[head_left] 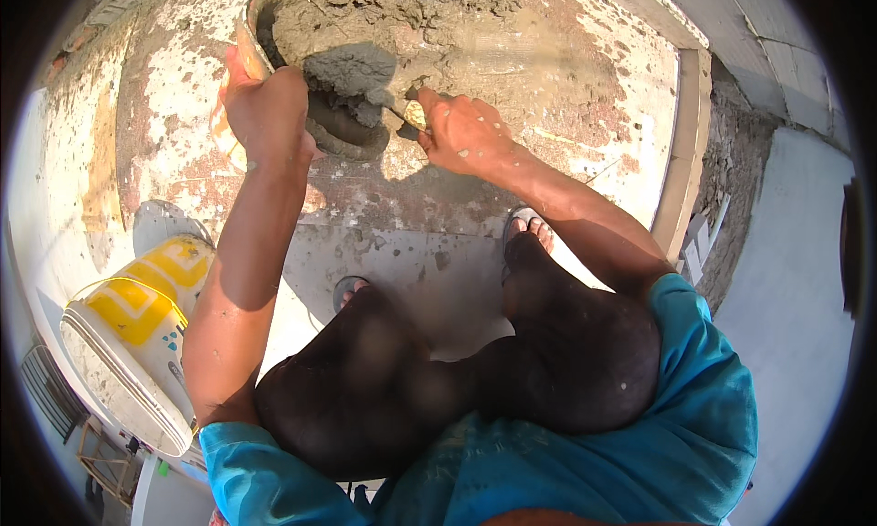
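Note:
My left hand [268, 110] is closed on the rim of a tilted, mortar-smeared bowl [352, 147], whose open side faces the mortar pile. Grey wet mortar [352, 78] lies at the bowl's mouth and partly inside it. My right hand [464, 131] is wrapped round the yellowish handle of a trowel [416, 115]. The trowel points left toward the bowl, and its blade is mostly hidden by mortar and my fingers. Beyond both hands, a larger heap of mortar [411, 10] spreads over a stained board [183, 115].
A white and yellow bucket [137, 316] stands beside my left forearm. My sandalled feet [530, 229] are at the board's near edge. A raised ledge [685, 151] borders the board on the right, with rubble and white scraps [703, 243] beyond it.

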Demonstrator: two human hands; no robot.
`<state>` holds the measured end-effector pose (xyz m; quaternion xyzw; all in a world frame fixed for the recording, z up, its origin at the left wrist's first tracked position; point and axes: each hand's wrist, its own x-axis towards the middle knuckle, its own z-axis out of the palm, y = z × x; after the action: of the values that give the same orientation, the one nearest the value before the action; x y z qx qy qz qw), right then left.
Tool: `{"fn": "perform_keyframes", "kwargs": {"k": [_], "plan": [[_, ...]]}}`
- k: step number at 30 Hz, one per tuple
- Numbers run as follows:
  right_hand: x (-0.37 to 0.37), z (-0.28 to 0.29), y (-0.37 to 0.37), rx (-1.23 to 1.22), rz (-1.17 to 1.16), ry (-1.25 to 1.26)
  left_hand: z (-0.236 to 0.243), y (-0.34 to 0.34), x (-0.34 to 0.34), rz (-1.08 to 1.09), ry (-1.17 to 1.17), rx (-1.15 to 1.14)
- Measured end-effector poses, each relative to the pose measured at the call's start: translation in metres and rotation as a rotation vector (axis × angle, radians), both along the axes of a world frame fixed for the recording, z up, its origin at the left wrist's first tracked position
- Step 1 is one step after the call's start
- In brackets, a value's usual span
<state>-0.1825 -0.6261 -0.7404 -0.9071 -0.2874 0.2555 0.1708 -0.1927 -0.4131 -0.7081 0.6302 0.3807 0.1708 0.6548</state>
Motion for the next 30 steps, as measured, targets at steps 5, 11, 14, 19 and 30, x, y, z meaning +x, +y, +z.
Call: {"fn": "perform_keyframes", "kwargs": {"k": [5, 11, 14, 19, 30], "plan": [[0.024, 0.042, -0.013, 0.002, 0.053, -0.105, 0.019, 0.038, -0.035, -0.083, -0.075, -0.162], [0.064, 0.016, -0.194, -0.103, -0.099, -0.593, -0.067, 0.200, -0.196, 0.105, -0.186, -0.478], [0.056, -0.001, -0.268, -0.206, 0.259, -0.454, -0.108, 0.229, -0.234, 0.232, -0.156, -0.663], [0.058, -0.074, -0.303, -0.209, 0.761, -0.404, -0.120, 0.238, -0.237, 0.242, -0.176, -0.673], [0.072, -0.087, -0.079, -0.188, 0.180, -0.537, -0.092, 0.217, -0.227, 0.180, -0.043, -0.629]]}}
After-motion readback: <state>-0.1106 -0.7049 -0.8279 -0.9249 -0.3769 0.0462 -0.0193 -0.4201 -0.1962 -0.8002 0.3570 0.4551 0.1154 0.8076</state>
